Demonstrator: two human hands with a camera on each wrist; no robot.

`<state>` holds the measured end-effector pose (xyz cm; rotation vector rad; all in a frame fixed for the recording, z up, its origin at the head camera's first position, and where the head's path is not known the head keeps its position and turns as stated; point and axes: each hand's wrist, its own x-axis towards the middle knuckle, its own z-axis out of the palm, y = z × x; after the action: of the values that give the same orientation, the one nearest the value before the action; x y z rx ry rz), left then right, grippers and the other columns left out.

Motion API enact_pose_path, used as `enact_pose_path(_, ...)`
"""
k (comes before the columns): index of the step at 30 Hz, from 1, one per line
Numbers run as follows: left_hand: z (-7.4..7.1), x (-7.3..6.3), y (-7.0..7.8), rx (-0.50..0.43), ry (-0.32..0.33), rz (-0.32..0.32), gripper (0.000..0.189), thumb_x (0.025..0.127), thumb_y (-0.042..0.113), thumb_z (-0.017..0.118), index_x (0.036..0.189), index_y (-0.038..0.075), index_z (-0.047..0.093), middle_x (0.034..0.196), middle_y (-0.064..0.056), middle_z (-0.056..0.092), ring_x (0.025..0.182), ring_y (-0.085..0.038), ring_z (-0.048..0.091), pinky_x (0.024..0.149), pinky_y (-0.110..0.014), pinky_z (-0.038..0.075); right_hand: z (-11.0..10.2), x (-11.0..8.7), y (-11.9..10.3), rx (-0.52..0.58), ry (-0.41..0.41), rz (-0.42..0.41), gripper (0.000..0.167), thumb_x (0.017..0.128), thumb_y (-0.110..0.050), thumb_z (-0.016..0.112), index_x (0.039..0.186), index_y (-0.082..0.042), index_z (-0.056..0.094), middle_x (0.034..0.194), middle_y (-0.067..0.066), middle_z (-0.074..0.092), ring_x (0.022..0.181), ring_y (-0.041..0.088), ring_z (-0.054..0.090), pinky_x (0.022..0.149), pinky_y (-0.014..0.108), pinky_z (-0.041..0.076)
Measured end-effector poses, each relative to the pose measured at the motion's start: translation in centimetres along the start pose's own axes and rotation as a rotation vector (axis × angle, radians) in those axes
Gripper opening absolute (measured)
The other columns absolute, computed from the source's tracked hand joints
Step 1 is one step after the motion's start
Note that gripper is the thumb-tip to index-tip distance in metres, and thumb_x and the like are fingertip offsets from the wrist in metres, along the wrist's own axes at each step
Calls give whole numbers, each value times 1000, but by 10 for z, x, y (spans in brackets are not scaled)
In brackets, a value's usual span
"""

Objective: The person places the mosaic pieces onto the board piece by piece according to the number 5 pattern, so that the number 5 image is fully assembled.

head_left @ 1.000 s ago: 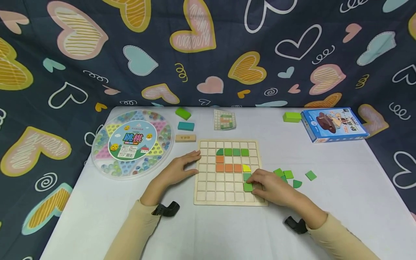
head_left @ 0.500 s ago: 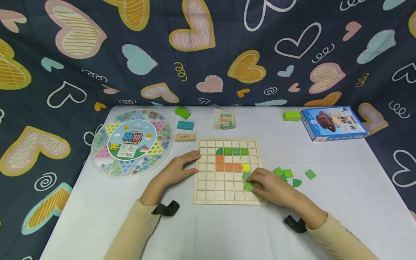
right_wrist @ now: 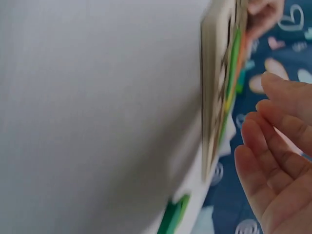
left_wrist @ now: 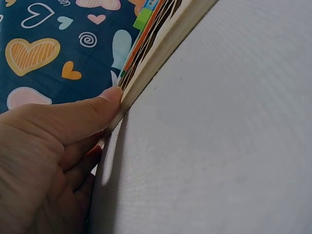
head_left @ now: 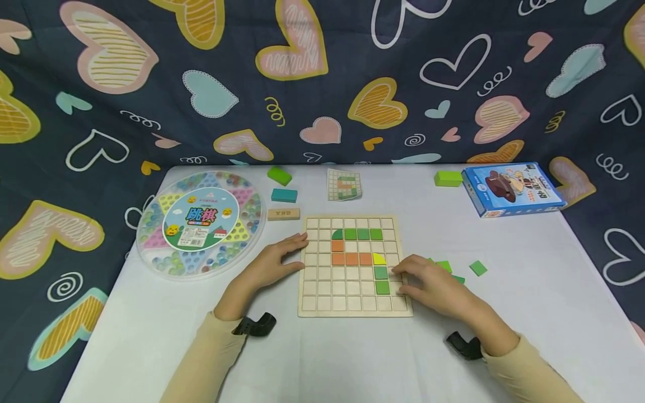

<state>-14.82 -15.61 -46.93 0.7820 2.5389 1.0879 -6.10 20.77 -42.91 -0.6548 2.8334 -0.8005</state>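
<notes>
While the left hand (head_left: 269, 262) rests against the left edge of the wooden grid board (head_left: 325, 303), thumb tip on the rim, fingers spread and relaxed, gripping nothing, the right hand (head_left: 433, 282) hovers over the board's right edge, fingers loosely bent, thumb apart from the forefinger, nothing held; right wrist view shows a gap to the board. Board lies flat on the white tablecloth (head_left: 347, 358) between both hands. On it, upper part: green quarter-round tile (head_left: 337, 234) with three green square tiles (head_left: 363, 234) in a row to its right. Board's middle: four orange tiles (head_left: 352, 259) in an L, yellow tile (head_left: 379, 259) at the row's right end, two green tiles (head_left: 382, 280) running down below it. Right of board: loose green tiles (head_left: 478, 268), some partly hidden by the right hand. Left of board: round Chinese checkers set (head_left: 200, 224). Off the board's upper left corner: light green block (head_left: 279, 176), teal block (head_left: 284, 195), natural wood block (head_left: 284, 214). Beyond board's far edge: pattern card (head_left: 345, 184). Beyond board, far right: green block (head_left: 448, 178), then blue box (head_left: 514, 189).
</notes>
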Motion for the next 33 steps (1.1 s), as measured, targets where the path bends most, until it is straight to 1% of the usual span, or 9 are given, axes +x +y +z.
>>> enact_pose_path(5,0,0,0,3,-2,-6,56,88,26,68,138,10,50,152,0,36,141,-23,31,116,-43,28,-16,-18,14,-3,107,66,35,81,-13,75,114,-10,66,115,0,65,104,20,63,86,42,55)
enact_pose_path(12,0,1,0,9,-1,5,56,87,25,69,138,11,50,152,0,36,141,-22,31,116,-42,27,-30,-49,36,8,211,174,37,81,-16,75,116,-9,65,114,6,65,95,30,65,82,55,51)
enact_pose_path(17,1,2,0,4,4,24,55,87,24,69,137,9,51,151,-1,37,141,-23,31,116,-43,27,-35,-67,48,2,232,271,40,82,-21,75,118,-8,64,115,10,64,100,33,62,82,53,50)
enact_pose_path(19,1,2,-1,0,4,26,55,87,23,69,137,9,51,151,-2,37,141,-23,31,116,-43,27,-36,-71,52,1,209,316,41,83,-25,74,119,-9,64,117,11,64,103,33,60,83,48,51)
enact_pose_path(21,1,3,-2,-1,2,28,55,87,23,69,137,8,51,151,-2,37,141,-23,31,116,-42,27,-37,-74,56,33,167,356,42,84,-28,72,121,-8,63,121,14,62,109,35,58,85,49,50)
enact_pose_path(24,1,2,-2,-8,1,21,55,87,24,69,137,8,51,151,-1,37,142,-23,31,116,-43,27,-36,-76,63,59,121,388,44,85,-33,71,122,-10,63,122,13,63,109,15,59,87,29,51)
enact_pose_path(26,1,1,-1,-8,-1,18,56,87,24,68,138,8,50,152,-2,37,142,-23,31,116,-43,27,-35,-76,67,88,109,379,44,85,-33,71,122,-10,63,121,12,64,106,1,58,87,19,49)
enact_pose_path(28,0,1,-1,-10,-2,6,56,88,24,68,138,9,50,152,-1,36,142,-23,30,116,-43,27,-33,-75,71,92,126,353,41,84,-32,72,119,-12,65,115,8,65,98,-11,53,79,6,43)
enact_pose_path(33,1,0,-2,-6,-4,-4,56,88,25,68,138,9,50,152,0,36,142,-22,30,116,-42,27,-23,-73,79,75,184,289,33,82,-22,75,113,-13,68,99,0,63,87,-4,52,72,8,42)
